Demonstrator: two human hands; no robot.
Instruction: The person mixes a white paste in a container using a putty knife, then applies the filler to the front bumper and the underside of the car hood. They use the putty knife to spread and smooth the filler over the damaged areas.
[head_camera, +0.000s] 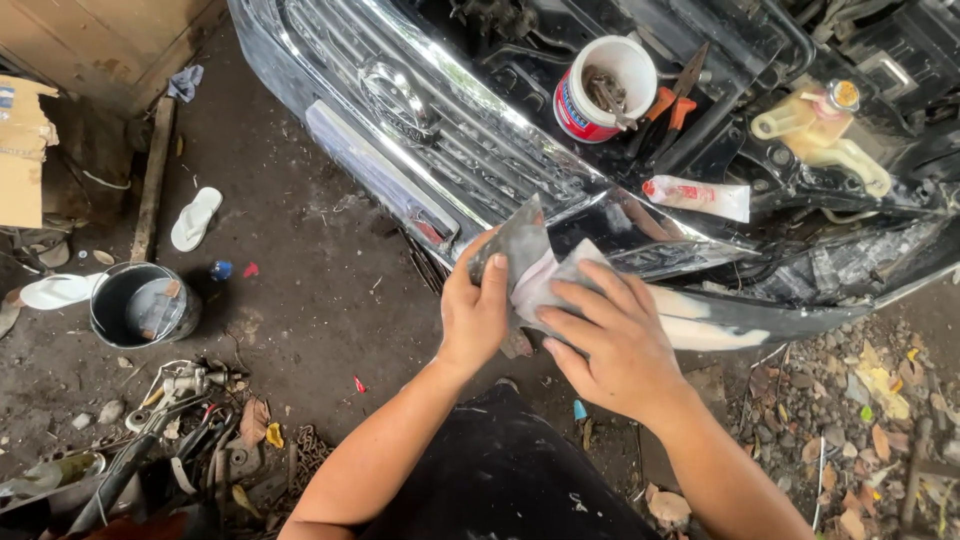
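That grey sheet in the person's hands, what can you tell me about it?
The grey sheet looks like worn sandpaper or thin abrasive paper, dull grey and creased, folded so one corner points upward. The left hand pinches its left edge, and the right hand presses its lower right part flat. It lies against the car's black bumper, beside a pale, filler-like patch.

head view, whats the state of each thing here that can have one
left hand: gripping grey sheet
right hand: flat on the sheet, fingers spread
grey sheet: creased, against the bumper
bumper: pale bare patch
white tub: upright, open, holds metal bits
pliers: lying closed
tube: lying flat
bucket: upright, open
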